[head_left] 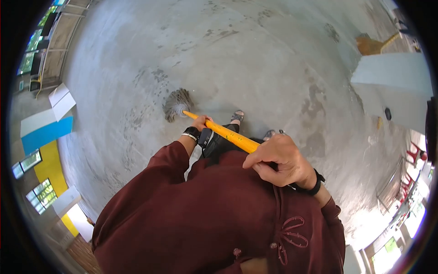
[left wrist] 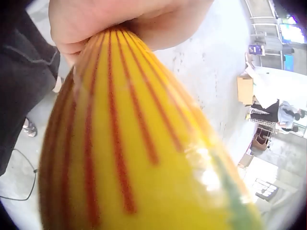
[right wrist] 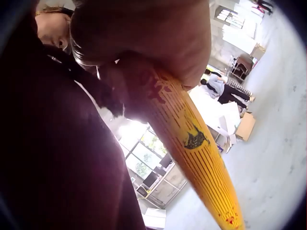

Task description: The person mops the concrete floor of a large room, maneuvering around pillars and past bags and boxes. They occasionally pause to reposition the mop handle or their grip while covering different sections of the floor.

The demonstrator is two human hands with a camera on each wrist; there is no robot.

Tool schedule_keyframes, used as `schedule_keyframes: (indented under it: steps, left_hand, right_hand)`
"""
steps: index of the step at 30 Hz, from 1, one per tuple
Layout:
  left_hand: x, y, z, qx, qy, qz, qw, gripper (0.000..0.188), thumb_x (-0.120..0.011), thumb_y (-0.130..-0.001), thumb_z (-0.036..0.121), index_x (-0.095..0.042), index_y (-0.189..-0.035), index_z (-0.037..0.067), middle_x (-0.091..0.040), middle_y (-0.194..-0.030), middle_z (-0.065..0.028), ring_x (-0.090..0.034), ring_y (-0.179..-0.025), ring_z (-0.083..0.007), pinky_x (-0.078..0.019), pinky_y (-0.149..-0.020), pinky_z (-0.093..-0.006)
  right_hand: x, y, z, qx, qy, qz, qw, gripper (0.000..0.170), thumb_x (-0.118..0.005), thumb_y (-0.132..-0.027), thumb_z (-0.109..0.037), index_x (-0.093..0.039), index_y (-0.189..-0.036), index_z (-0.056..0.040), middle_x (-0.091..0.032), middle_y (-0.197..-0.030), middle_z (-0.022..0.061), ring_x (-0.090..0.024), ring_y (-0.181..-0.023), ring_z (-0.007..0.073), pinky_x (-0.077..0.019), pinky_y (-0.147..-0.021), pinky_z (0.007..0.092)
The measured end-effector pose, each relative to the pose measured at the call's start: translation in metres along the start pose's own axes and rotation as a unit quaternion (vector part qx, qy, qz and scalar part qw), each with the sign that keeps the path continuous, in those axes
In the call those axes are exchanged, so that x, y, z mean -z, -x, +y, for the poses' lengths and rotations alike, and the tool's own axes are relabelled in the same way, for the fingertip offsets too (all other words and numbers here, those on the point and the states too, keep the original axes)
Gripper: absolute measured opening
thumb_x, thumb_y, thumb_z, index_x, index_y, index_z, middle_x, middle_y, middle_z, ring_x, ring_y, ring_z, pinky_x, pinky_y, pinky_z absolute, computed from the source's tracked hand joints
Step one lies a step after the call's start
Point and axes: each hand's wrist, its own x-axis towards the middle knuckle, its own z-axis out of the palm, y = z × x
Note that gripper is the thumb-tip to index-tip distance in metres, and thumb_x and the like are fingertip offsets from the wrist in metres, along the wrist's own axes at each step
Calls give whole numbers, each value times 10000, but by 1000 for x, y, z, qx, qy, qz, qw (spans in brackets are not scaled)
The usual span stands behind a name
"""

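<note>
A mop with a grey string head (head_left: 177,104) lies on the concrete floor in the head view, ahead and to the left of the body. Its yellow handle (head_left: 228,135) slants back toward the waist. Lower down the shaft, the left hand (head_left: 200,122) grips it; the left wrist view shows those fingers (left wrist: 120,21) wrapped round the red-striped handle (left wrist: 112,134). At the upper end, the right hand (head_left: 282,160) holds the handle with curled fingers. In the right wrist view this hand (right wrist: 144,33) covers the top of the patterned handle (right wrist: 196,148).
Dark wet patches (head_left: 314,114) mark the floor. A sandalled foot (head_left: 236,117) stands near the mop. White and blue boxes (head_left: 48,128) are at the left, a pale panel (head_left: 392,71) at the right. Other people (left wrist: 276,112) stand in the background beside a cardboard box (left wrist: 245,90).
</note>
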Motion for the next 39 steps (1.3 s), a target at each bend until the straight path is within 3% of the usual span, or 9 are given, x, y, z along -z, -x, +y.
schedule_keyframes:
  steps: [7,15,18,19,21,23,25,33,39]
  left_hand:
    - [-66,-12,-42,86,-92,-175,977,116,-444,-783,90,-483,-684,41,-544,-671,-105,-538,-658,-242,-471,-676,-343]
    - [-296,2,-165,128,-139,-211,959,36,-506,-766,42,-471,-766,40,-531,-723,-66,-519,-682,-160,-446,-699,-302]
    - [-387,14,-229,-203,-694,-430,540,183,-560,-678,-75,-517,-805,49,-532,-736,-12,-516,-767,-88,-435,-683,-246]
    - [-407,-1,-256,-148,-681,-421,581,185,-562,-668,-75,-513,-791,53,-530,-731,-15,-521,-767,-90,-446,-671,-251]
    - [-469,13,-314,164,-450,-213,852,105,-488,-786,145,-512,-740,54,-518,-658,-70,-526,-570,-187,-456,-523,-302]
    - [-516,13,-348,180,-557,-277,762,228,-464,-808,226,-509,-650,68,-530,-631,-78,-514,-584,-215,-426,-513,-334]
    - [-553,-4,-396,161,-535,-251,790,241,-437,-798,225,-520,-671,38,-520,-594,-125,-473,-407,-261,-355,-298,-351]
    - [-668,17,-449,205,-550,-348,731,166,-459,-767,163,-480,-641,57,-524,-589,-113,-500,-534,-227,-416,-493,-342]
    - [-701,-3,-415,161,-463,-292,821,112,-469,-757,118,-477,-676,41,-497,-582,-100,-501,-558,-222,-423,-536,-331]
  right_hand:
    - [55,91,-54,-23,-9,13,1000,160,-594,-648,63,-644,-777,-17,-637,-686,82,-595,-539,215,-431,-455,280]
    - [169,252,-134,-11,86,139,986,133,-608,-672,0,-632,-794,-47,-567,-596,51,-526,-481,224,-380,-432,312]
    - [181,323,-171,-47,131,225,964,116,-620,-664,-14,-642,-772,-50,-530,-549,39,-503,-446,207,-364,-406,307]
    - [182,338,-182,-65,146,269,950,108,-623,-660,-21,-646,-762,-50,-504,-516,35,-487,-418,197,-354,-387,303]
    - [180,358,-195,-24,160,322,933,104,-609,-661,-8,-644,-757,-28,-463,-478,32,-459,-381,184,-339,-367,299]
    - [182,366,-206,16,171,373,912,102,-595,-663,4,-641,-753,-6,-421,-439,28,-432,-344,172,-325,-347,296]
    - [187,358,-216,57,196,377,903,103,-548,-667,29,-618,-742,47,-413,-434,7,-415,-351,96,-328,-346,223]
    - [231,341,-227,-9,282,268,921,96,-593,-696,-28,-582,-769,34,-469,-515,68,-460,-411,167,-354,-387,297]
    - [279,324,-202,35,241,331,911,87,-530,-787,-25,-584,-771,42,-394,-414,-7,-385,-305,103,-359,-367,234]
